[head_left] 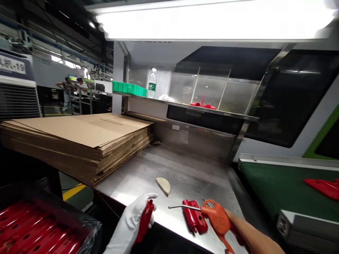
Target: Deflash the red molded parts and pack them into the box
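Note:
My left hand [134, 215], in a white glove, is wrapped round a red plastic part [145, 218] at the table's front edge. To the right, my bare right hand [234, 225] grips an orange air blow gun [218, 218]; its fingers are partly hidden behind the gun. The gun's thin metal nozzle points left, above another red part [194, 215] lying on the metal table [137, 176]. A beige half-round piece [163, 185] lies between and beyond my hands.
Stacked cardboard sheets [100, 141] cover the table's left side. A crate of red parts [39, 225] stands lower left, a green conveyor [286, 187] at right. Above, a shelf [182, 103] holds a green tray [129, 88] and a bottle [152, 84]. Two people stand far left.

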Tool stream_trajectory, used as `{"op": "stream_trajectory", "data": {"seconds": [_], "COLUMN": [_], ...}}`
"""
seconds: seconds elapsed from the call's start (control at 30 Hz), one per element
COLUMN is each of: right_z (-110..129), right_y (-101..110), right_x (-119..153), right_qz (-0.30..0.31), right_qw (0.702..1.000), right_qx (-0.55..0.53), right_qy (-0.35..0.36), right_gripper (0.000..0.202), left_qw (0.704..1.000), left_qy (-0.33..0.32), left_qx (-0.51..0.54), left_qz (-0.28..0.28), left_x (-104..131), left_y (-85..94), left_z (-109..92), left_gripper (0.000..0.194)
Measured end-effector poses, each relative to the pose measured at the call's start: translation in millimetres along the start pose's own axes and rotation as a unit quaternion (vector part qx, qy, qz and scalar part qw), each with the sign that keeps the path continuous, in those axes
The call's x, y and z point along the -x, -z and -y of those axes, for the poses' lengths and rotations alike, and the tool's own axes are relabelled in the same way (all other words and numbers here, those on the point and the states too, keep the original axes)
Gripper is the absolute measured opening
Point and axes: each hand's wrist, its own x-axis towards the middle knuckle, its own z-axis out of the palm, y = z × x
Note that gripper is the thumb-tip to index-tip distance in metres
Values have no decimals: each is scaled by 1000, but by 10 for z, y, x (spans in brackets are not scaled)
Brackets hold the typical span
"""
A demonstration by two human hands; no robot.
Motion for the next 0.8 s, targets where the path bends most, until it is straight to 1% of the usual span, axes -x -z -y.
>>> {"op": "stream_trajectory", "data": {"seconds": [0.07, 0.1, 0.13, 0.17, 0.23, 0.33, 0.4, 0.47, 0.57, 0.63, 0.67, 0.7, 0.73, 0.8], "right_z": [-227, -351, -478, -602, -824, -1045, -1120, -1157, -1124, -989, -874, -726, -550, -147], "right_y": [229, 325, 398, 445, 458, 330, 230, 180, 202, 192, 144, 54, -81, -459], "right_x": [-46, -121, -230, -367, -676, -1046, -1165, -1206, -1185, -1086, -992, -866, -709, -343], "right_qz": [7, 14, 22, 16, -5, -16, -9, -7, -23, -56, -75, -91, -103, -77], "right_qw": [1000, 999, 999, 999, 998, 997, 996, 995, 993, 991, 991, 991, 992, 995], "right_qx": [23, 36, 47, 52, 53, 53, 59, 68, 88, 97, 94, 86, 72, 37], "right_qy": [1, 3, 3, -5, -27, -51, -63, -73, -79, -71, -57, -37, -11, 48], "right_gripper": [55, 68, 71, 69, 66, 52, 38, 34, 36, 41, 44, 48, 52, 61], "left_qw": [999, 997, 993, 985, 964, 941, 934, 931, 928, 934, 939, 944, 949, 951], "left_qy": [-3, 5, 18, 38, 91, 138, 140, 135, 130, 118, 110, 105, 102, 98], "left_qx": [34, 72, 120, 170, 249, 309, 328, 338, 349, 338, 326, 312, 299, 289], "left_qz": [12, 13, 9, 1, -13, -7, 6, 14, 20, 12, 2, -12, -25, -51], "left_x": [36, 58, 80, 101, 135, 165, 173, 173, 159, 140, 128, 116, 109, 120], "left_y": [-20, -44, -78, -119, -208, -315, -349, -354, -325, -307, -307, -316, -336, -399], "left_z": [-49, -73, -95, -113, -130, -113, -88, -63, -33, -2, 22, 53, 92, 186], "left_gripper": [40, 40, 39, 38, 39, 55, 62, 64, 68, 68, 69, 70, 70, 64]}}
